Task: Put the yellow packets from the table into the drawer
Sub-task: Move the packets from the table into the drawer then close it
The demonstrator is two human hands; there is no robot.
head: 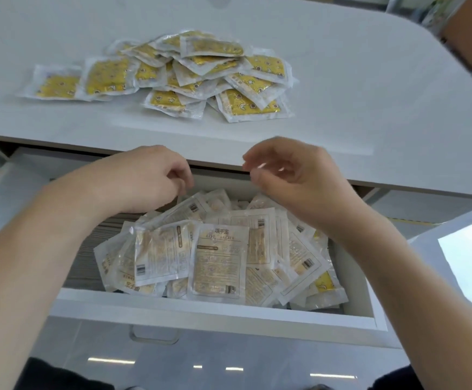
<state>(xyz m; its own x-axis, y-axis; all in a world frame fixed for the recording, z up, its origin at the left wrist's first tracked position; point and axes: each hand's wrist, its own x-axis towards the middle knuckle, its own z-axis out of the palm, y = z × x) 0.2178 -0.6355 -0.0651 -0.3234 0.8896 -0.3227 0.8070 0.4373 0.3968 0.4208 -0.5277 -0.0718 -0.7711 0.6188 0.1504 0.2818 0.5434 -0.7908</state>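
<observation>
Nearest you, the open drawer (pixel 218 311) already holds a loose heap of packets in the drawer (pixel 220 257), most lying printed-back-up so they read pale rather than yellow, with 1 yellow face peeping out at the right corner. Both your hands hover over the far end of that heap, just below the tabletop's edge. Your left hand (pixel 142 178) has its fingers curled downward and loosely bunched, close above the top packets; nothing seems to be pinched in them. Your right hand (pixel 294 175) is blurred, thumb and forefinger drawn close together, and I cannot tell whether a scrap of clear film sits between them or they are empty. Beyond, on the tabletop (pixel 369 80), the yellow packets (pixel 201 71) that are left lie in an overlapping pile, with 2 spread flat to its left. Judging by their look, these are thin, light sachets in glossy clear wrap: soft enough to bend, slick enough to slide over each other, and not fragile. You could gather several at once, but a stack may fan out and slip, so pinch across the flat faces with thumb on top and fingers beneath, or take a single one by its wide sealed border. The flat ones will likely need an edge lifted first.
</observation>
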